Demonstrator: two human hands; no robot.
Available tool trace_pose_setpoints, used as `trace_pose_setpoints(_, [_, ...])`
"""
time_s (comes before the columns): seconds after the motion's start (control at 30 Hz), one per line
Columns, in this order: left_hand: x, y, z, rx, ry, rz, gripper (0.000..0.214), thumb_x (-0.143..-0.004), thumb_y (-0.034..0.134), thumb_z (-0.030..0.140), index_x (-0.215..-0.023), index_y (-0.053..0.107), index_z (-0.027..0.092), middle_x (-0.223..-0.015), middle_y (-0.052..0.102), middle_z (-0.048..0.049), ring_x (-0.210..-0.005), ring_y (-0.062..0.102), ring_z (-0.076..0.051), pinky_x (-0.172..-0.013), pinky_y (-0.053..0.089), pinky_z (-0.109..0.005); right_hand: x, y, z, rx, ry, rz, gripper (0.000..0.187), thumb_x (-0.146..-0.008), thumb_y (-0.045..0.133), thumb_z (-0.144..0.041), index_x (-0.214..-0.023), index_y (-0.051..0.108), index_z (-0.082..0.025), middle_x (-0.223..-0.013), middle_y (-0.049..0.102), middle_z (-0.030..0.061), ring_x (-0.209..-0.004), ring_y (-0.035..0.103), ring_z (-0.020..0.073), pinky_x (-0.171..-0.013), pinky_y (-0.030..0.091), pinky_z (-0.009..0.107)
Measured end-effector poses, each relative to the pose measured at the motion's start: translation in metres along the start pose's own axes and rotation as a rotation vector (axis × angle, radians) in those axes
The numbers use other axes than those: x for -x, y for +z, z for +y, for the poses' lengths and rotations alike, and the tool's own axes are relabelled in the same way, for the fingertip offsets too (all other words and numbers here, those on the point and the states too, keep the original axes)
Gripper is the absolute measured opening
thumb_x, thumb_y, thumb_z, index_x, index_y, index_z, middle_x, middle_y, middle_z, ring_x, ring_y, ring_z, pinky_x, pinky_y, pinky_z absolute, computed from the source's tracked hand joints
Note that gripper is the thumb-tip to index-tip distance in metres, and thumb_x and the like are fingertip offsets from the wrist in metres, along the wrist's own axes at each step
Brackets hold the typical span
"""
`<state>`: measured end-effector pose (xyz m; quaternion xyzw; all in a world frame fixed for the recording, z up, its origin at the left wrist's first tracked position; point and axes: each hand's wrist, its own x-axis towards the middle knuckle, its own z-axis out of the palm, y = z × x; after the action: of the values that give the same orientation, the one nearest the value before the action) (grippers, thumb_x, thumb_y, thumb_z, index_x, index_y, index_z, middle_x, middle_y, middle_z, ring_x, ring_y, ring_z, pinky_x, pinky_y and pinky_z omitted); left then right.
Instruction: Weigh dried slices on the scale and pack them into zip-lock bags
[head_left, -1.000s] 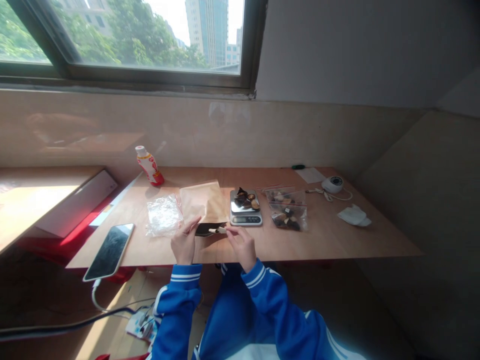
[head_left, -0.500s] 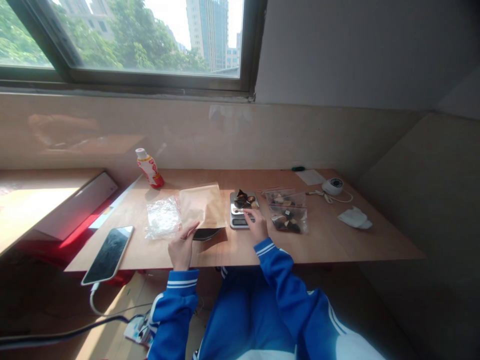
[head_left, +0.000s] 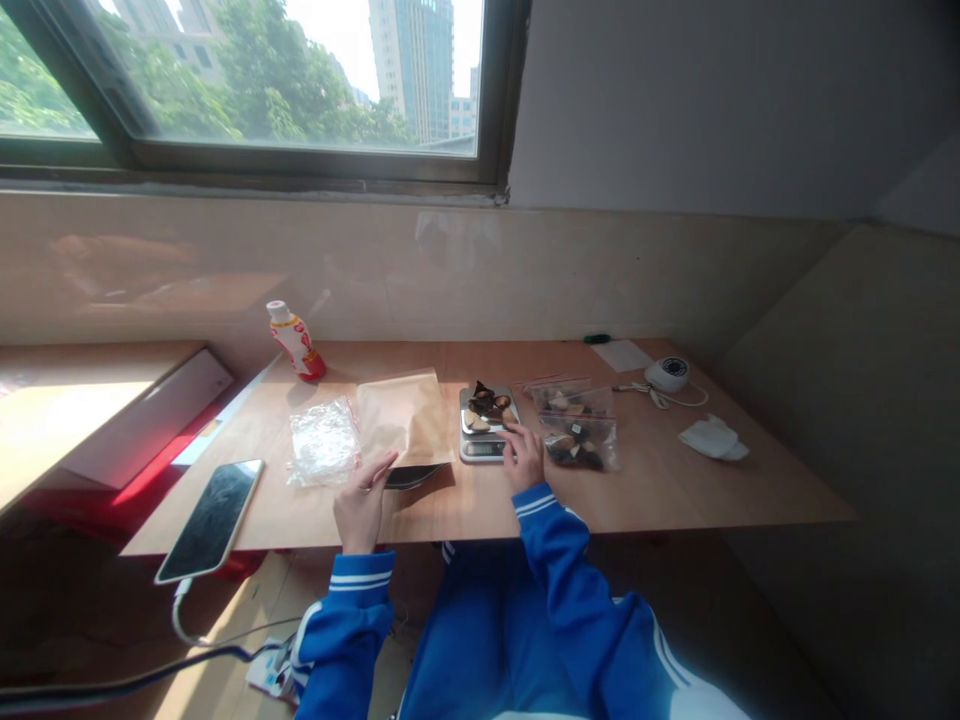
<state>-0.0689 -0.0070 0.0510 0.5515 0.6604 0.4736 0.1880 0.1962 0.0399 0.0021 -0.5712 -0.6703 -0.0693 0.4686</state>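
My left hand (head_left: 361,503) is closed on the near edge of a brown paper bag (head_left: 401,415), thumb on top. The bag's mouth gapes, with a dark inside showing. To its right stands a small kitchen scale (head_left: 487,457), with dark and pale dried mushroom pieces (head_left: 489,402) heaped on its plate. My right hand (head_left: 525,458) is at the scale's front right corner. Its fingers are slightly apart by the plate's edge, with nothing visible held. Clear zip bags of similar pieces (head_left: 576,442) lie just right of that hand.
Left of the paper bag are clear plastic bags (head_left: 324,440), a bottle (head_left: 298,342) and a phone (head_left: 212,520) on a charging cable, overhanging the table edge. A white round device (head_left: 666,374) with a cord, a crumpled white tissue (head_left: 712,438) and a paper sheet (head_left: 621,355) lie right.
My right hand has drawn back slightly right from the plate, its pinch loosened. A pale piece now shows at the plate's front left. My left hand still holds the paper bag.
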Motion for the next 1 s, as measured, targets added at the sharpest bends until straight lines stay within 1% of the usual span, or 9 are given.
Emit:
trace_pose_setpoints(0.1, [-0.002, 0.001, -0.001, -0.022, -0.021, -0.017, 0.023, -0.079, 0.057, 0.032, -0.099, 0.069, 0.031, -0.107, 0.069, 0.0036, -0.106, 0.060, -0.023, -0.089, 0.048, -0.036, 0.014, -0.008, 0.010, -0.015, 0.027, 0.053, 0.032, -0.082, 0.041, -0.008, -0.090, 0.069, -0.021, -0.098, 0.061, 0.0075, -0.088, 0.053, 0.0203, -0.084, 0.043, 0.037])
trace_pose_setpoints(0.23, [-0.008, 0.007, -0.007, -0.023, -0.032, -0.033, 0.023, -0.079, 0.056, 0.030, -0.097, 0.069, 0.028, -0.108, 0.068, 0.0008, -0.105, 0.061, -0.023, -0.092, 0.046, -0.038, 0.023, -0.014, 0.016, -0.050, 0.075, 0.072, 0.032, -0.081, 0.040, -0.007, -0.082, 0.068, -0.021, -0.090, 0.059, 0.0064, -0.085, 0.053, 0.0198, -0.081, 0.043, 0.037])
trace_pose_setpoints(0.3, [-0.011, 0.011, -0.011, -0.011, 0.001, -0.043, 0.024, -0.078, 0.054, 0.028, -0.096, 0.069, 0.026, -0.108, 0.068, -0.0009, -0.105, 0.060, -0.022, -0.094, 0.044, -0.038, 0.023, -0.015, 0.016, -0.065, 0.086, 0.074, 0.031, -0.081, 0.040, -0.007, -0.080, 0.068, -0.021, -0.088, 0.059, 0.0061, -0.084, 0.052, 0.0197, -0.080, 0.044, 0.037])
trace_pose_setpoints(0.47, [-0.014, 0.017, -0.015, -0.059, 0.135, -0.066, 0.025, -0.078, 0.050, 0.026, -0.095, 0.068, 0.023, -0.108, 0.067, -0.0039, -0.108, 0.057, -0.021, -0.099, 0.039, -0.039, 0.022, -0.015, 0.013, -0.071, 0.117, 0.084, 0.031, -0.080, 0.040, -0.006, -0.080, 0.067, -0.021, -0.089, 0.058, 0.0062, -0.084, 0.051, 0.0198, -0.080, 0.044, 0.036])
trace_pose_setpoints(0.63, [-0.012, 0.018, -0.017, -0.071, 0.175, -0.077, 0.025, -0.080, 0.046, 0.028, -0.095, 0.066, 0.022, -0.107, 0.066, -0.0056, -0.109, 0.056, -0.021, -0.100, 0.037, -0.040, 0.022, -0.015, 0.015, -0.055, 0.110, 0.075, 0.030, -0.080, 0.040, -0.007, -0.081, 0.067, -0.020, -0.088, 0.057, 0.0070, -0.085, 0.052, 0.0199, -0.079, 0.045, 0.035])
trace_pose_setpoints(0.77, [-0.011, 0.017, -0.017, -0.069, 0.187, -0.087, 0.026, -0.080, 0.046, 0.028, -0.096, 0.066, 0.022, -0.108, 0.065, -0.0062, -0.109, 0.055, -0.022, -0.099, 0.038, -0.040, 0.022, -0.016, 0.013, -0.044, 0.137, 0.054, 0.028, -0.082, 0.040, -0.010, -0.082, 0.067, -0.019, -0.090, 0.057, 0.0079, -0.086, 0.052, 0.0208, -0.081, 0.045, 0.036])
trace_pose_setpoints(0.83, [-0.011, 0.016, -0.016, -0.066, 0.184, -0.085, 0.026, -0.080, 0.046, 0.030, -0.096, 0.065, 0.022, -0.108, 0.065, -0.0062, -0.109, 0.055, -0.022, -0.098, 0.038, -0.041, 0.017, -0.016, 0.011, -0.031, 0.140, 0.019, 0.025, -0.083, 0.042, -0.013, -0.084, 0.066, -0.020, -0.092, 0.056, 0.0085, -0.088, 0.052, 0.0213, -0.082, 0.045, 0.037])
trace_pose_setpoints(0.93, [-0.010, 0.015, -0.013, -0.052, 0.172, -0.085, 0.026, -0.081, 0.047, 0.033, -0.096, 0.065, 0.022, -0.108, 0.065, -0.0061, -0.108, 0.056, -0.022, -0.099, 0.038, -0.041, 0.004, -0.013, 0.007, 0.024, 0.121, -0.062, 0.021, -0.083, 0.047, -0.018, -0.094, 0.065, -0.020, -0.102, 0.053, 0.0101, -0.093, 0.050, 0.0232, -0.084, 0.043, 0.039])
trace_pose_setpoints(1.0, [-0.009, 0.014, -0.012, -0.042, 0.164, -0.083, 0.027, -0.081, 0.047, 0.034, -0.096, 0.065, 0.022, -0.108, 0.065, -0.0063, -0.108, 0.056, -0.022, -0.099, 0.038, -0.041, -0.009, -0.011, 0.004, 0.081, 0.105, -0.092, 0.021, -0.082, 0.050, -0.020, -0.098, 0.064, -0.020, -0.108, 0.050, 0.0111, -0.095, 0.048, 0.0244, -0.086, 0.042, 0.041])
